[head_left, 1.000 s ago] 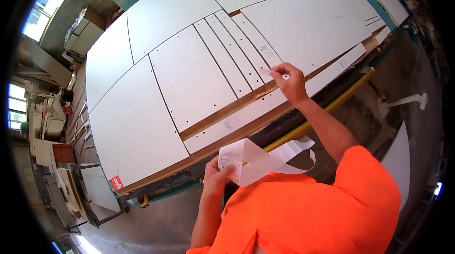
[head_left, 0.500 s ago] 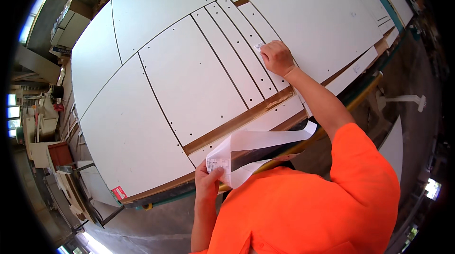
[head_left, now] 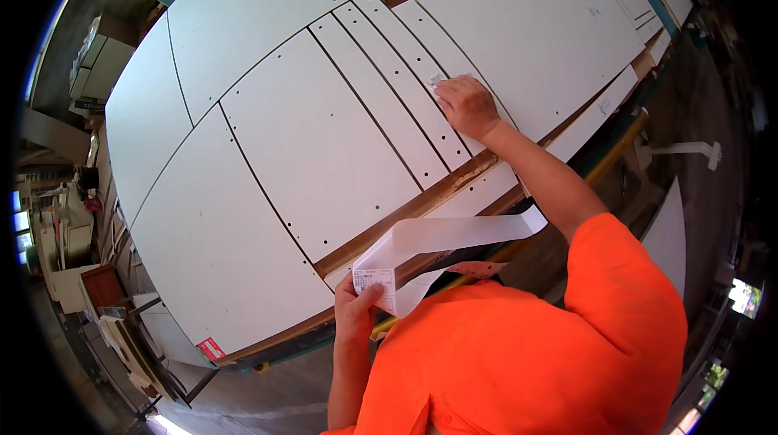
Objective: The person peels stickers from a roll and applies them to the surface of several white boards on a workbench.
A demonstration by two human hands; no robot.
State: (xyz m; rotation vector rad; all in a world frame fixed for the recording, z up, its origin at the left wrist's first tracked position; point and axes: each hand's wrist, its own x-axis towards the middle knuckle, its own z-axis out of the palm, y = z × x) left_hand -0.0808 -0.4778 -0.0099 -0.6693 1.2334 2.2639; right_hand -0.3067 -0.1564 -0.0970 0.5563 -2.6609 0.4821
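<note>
My left hand (head_left: 356,304) grips a long white strip of paper labels (head_left: 375,282), thumb pressed over a printed label. The strip loops out to the right, and its free end curls up near my right forearm. Further off, my right hand (head_left: 468,107) rests on a narrow white board (head_left: 442,46), fingers laid down together with the tips at a small white label (head_left: 437,80). Part of that label is hidden under the fingers. Around it lie white panels (head_left: 340,119) with dark drilled holes, separated by thin cut lines.
A brown gap (head_left: 389,222) runs along the near side of the panels, beside a white edge strip (head_left: 462,196). A red-and-white sticker (head_left: 211,348) marks the near left corner. Stacked boards (head_left: 134,354) stand at left, and a yellow rail (head_left: 620,147) runs along the right edge.
My right hand has gone from a curled fist to fingers laid down at the small label. The label strip has shifted slightly in my left hand, and the whole view has turned a little.
</note>
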